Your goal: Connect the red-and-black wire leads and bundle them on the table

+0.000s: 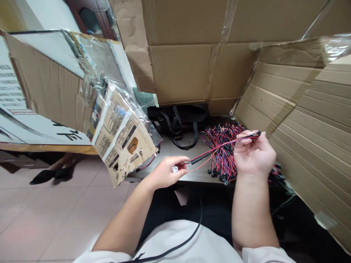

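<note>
A wire harness [211, 151] of red, black and orange wires stretches between my two hands above the table. At its left end, where a black sleeve and thin bare wire ends show, my left hand [171, 171] pinches it between thumb and fingers. My right hand [255, 151] is raised and closed on the other end, with a black connector at the fingertips. Behind and below my right hand lies a big pile of similar wire harnesses [219, 160] with black connectors.
Tall cardboard panels [186, 73] stand behind the table, with another cardboard wall [298, 106] on the right. A taped cardboard piece [123, 138] leans at the left. A black bag [189, 115] lies at the table's back. Another person's feet in black shoes [44, 176] show far left.
</note>
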Motion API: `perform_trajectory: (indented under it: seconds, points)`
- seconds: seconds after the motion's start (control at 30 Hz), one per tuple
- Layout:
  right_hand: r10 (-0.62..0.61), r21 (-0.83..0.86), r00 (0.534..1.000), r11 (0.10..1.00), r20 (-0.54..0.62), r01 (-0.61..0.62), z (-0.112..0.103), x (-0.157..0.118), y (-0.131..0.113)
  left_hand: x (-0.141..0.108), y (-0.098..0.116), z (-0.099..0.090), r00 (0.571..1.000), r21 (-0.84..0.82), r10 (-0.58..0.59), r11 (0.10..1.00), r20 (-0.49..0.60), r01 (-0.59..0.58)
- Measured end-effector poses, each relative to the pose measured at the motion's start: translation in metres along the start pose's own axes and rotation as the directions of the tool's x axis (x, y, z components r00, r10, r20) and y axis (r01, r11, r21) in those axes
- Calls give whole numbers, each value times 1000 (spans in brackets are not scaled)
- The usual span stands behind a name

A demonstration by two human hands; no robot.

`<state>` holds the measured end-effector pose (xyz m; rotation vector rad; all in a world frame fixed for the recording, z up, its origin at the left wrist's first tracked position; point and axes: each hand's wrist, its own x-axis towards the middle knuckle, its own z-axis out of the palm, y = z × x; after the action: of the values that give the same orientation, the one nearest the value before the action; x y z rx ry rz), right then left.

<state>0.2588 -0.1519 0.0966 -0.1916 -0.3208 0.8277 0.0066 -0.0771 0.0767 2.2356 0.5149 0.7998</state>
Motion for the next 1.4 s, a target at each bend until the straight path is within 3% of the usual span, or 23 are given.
perform_trajectory:
  seconds: [0.2,0.33,0.53,0.8,1.0,1.13,1.2,1.3,1.4]
  points:
    - [-112,-173,993,980,-44,103,-10,-2,8,-8,-13,-10,990,38,-40,998,-134,45]
    - [-225,-365,974,907,1,210,-11,-5,20,-15,-24,-16,947,-158,-213,971,-241,178]
    - [-233,-424,972,884,-34,197,-13,-2,27,-16,-29,-14,883,-490,-453,801,-122,343]
    - [-110,-403,986,914,-126,51,-13,-3,29,-5,-39,5,857,-498,-501,777,-121,384]
    - [23,-343,987,936,-160,-77,-12,-2,40,-2,-32,17,892,-521,-450,751,47,406]
    - [31,-305,988,949,-153,-77,-10,3,40,-5,-26,20,905,-519,-407,752,122,407]
    - [55,-275,993,958,-105,-82,-10,-1,44,-5,-25,24,905,-532,-419,752,71,390]
    - [225,-309,974,926,-3,-214,-11,-21,66,-3,-24,33,901,-510,-422,799,-97,319]
    - [419,-442,908,820,33,-362,-14,-48,98,-1,-25,45,919,-274,-327,925,-220,264]
